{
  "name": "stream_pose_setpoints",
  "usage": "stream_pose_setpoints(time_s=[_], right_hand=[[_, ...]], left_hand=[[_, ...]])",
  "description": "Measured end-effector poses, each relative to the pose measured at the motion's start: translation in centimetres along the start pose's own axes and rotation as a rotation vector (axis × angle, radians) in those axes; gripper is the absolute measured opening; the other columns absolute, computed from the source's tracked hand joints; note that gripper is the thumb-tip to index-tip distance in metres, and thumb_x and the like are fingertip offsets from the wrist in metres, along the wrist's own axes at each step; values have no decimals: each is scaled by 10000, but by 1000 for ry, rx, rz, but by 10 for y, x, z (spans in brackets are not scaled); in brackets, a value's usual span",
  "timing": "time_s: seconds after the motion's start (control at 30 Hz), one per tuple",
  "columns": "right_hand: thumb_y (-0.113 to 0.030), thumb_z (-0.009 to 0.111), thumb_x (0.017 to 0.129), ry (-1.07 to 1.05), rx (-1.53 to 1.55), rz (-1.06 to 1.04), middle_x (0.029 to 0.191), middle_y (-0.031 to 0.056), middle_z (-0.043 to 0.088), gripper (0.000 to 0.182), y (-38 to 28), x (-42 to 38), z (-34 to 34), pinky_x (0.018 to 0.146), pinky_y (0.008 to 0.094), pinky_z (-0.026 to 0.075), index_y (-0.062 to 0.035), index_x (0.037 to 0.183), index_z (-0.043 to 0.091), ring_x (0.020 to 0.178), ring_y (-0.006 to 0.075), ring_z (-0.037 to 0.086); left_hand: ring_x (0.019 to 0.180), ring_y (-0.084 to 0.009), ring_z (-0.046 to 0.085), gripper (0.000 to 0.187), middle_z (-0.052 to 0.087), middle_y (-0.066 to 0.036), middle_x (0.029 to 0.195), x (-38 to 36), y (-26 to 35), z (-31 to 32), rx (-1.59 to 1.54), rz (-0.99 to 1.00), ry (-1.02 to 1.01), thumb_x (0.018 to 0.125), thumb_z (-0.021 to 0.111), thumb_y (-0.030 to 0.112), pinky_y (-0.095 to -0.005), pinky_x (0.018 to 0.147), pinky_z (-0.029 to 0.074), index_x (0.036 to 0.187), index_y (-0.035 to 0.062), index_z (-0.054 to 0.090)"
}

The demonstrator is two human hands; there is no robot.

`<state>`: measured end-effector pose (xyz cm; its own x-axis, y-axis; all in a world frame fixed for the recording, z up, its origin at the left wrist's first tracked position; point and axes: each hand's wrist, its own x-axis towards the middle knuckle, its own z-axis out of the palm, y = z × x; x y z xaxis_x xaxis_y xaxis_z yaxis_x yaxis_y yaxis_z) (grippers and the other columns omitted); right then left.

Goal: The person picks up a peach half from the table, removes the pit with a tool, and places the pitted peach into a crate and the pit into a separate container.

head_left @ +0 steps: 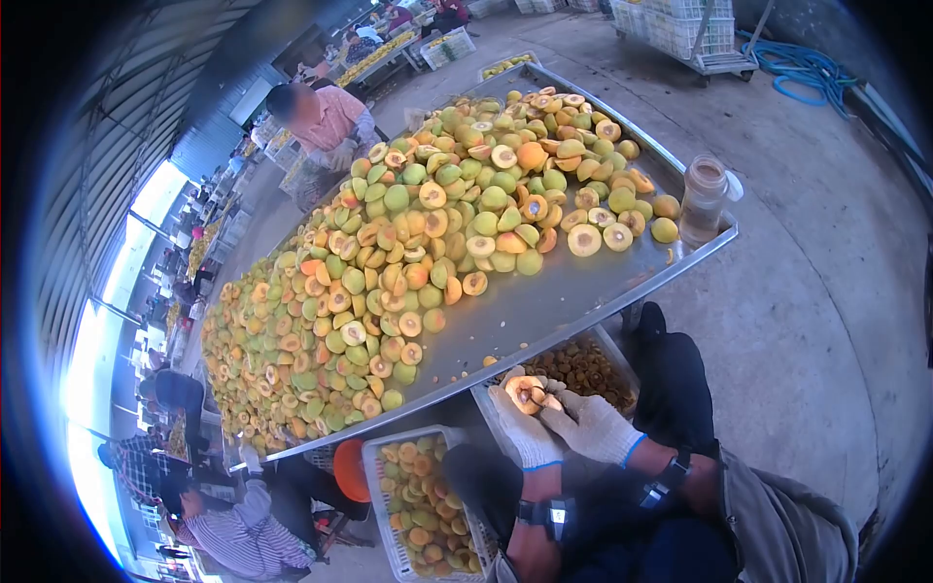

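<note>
Both my hands wear white gloves and meet over the near edge of a metal table (544, 309). My left hand (530, 428) holds a cut fruit half (525, 393) with its orange inside facing up. My right hand (595, 426) is closed at the fruit's right side, on a small dark thing too small to make out. Under my hands stands a crate with many brown pits (585, 369). A large pile of halved green and orange fruit (428, 223) covers much of the table.
A white crate of fruit halves (370, 486) stands below the table, beside an orange bowl (352, 470). A clear bottle (702, 199) is at the table's right corner. Co-workers sit at the far side and lower left. A trolley (724, 60) and blue hose (802, 73) lie beyond.
</note>
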<state>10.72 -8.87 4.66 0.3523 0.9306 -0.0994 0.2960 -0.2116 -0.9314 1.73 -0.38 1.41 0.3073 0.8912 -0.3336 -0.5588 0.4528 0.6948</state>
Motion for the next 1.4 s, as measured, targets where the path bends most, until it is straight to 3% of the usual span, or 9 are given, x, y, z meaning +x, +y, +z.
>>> stream_pose_setpoints(time_s=[0.33, 0.43, 0.5, 0.53, 0.8, 0.97, 1.03, 1.2, 1.4], right_hand=[[-453, 465, 1065, -58, -69, 119, 905, 315, 701, 484, -26, 3, -5, 766, 597, 516, -31, 1274, 573, 837, 516, 683], [-454, 463, 1063, -66, -59, 128, 912, 303, 710, 489, -24, 3, -2, 769, 597, 517, -44, 1312, 559, 838, 520, 682], [-452, 484, 1065, -69, -74, 55, 829, 316, 692, 594, -19, 3, 0, 679, 583, 512, -6, 1458, 482, 733, 517, 670], [-452, 484, 1065, -70, -74, 55, 829, 316, 692, 594, -20, 2, 1, 679, 583, 512, -6, 1458, 482, 733, 517, 670], [-466, 501, 1057, -118, 6, -27, 793, 309, 684, 535, -16, -2, 0, 658, 569, 513, 21, 1264, 575, 728, 501, 676], [-454, 495, 1060, -165, -19, 3, 803, 303, 689, 520, -20, -5, -3, 658, 570, 511, 26, 1237, 591, 735, 494, 678], [-452, 495, 1059, -214, -31, 34, 804, 301, 691, 520, -24, -6, -4, 658, 574, 508, 26, 1239, 589, 735, 494, 678], [-462, 509, 1054, -55, -213, -91, 750, 269, 683, 479, -20, -2, 8, 636, 579, 499, -2, 1133, 618, 703, 491, 666], [-497, 516, 1049, -161, -202, -95, 723, 248, 663, 479, -26, 1, -2, 625, 566, 498, -33, 1066, 637, 677, 480, 647]], left_hand=[[838, -295, 654, 513, 653, -152, 1001, -5, 7, 14, -41, -24, 62, 1076, 474, 514, -433, 784, 581, 1213, 33, 586], [816, -292, 653, 464, 664, -159, 999, -6, 11, 19, -5, -26, 120, 1080, 474, 468, -435, 769, 587, 1182, 31, 593], [809, -290, 653, 454, 663, -158, 990, -6, 16, 20, 10, -25, 112, 1079, 482, 453, -438, 764, 588, 1169, 24, 600], [802, -288, 652, 444, 663, -157, 981, -7, 18, 20, 27, -26, 105, 1079, 491, 439, -442, 759, 590, 1156, 18, 607], [751, -297, 677, 432, 662, -172, 958, -14, 31, 29, 204, 79, 94, 1081, 497, 374, -422, 676, 598, 1046, -31, 644], [700, -300, 683, 472, 663, -178, 929, -19, 37, 25, 266, 39, 68, 1095, 488, 394, -430, 661, 608, 1006, -36, 662], [702, -302, 688, 499, 662, -171, 898, -16, 35, 17, 260, 91, 10, 1096, 490, 424, -434, 683, 609, 1000, -34, 662], [756, -300, 696, 514, 666, -165, 898, -20, 36, 19, 243, 197, -66, 1091, 489, 448, -430, 735, 606, 1025, -36, 649], [845, -290, 701, 501, 666, -163, 916, -31, 45, 21, 307, 250, -131, 1092, 490, 446, -428, 818, 595, 1051, -31, 638]])
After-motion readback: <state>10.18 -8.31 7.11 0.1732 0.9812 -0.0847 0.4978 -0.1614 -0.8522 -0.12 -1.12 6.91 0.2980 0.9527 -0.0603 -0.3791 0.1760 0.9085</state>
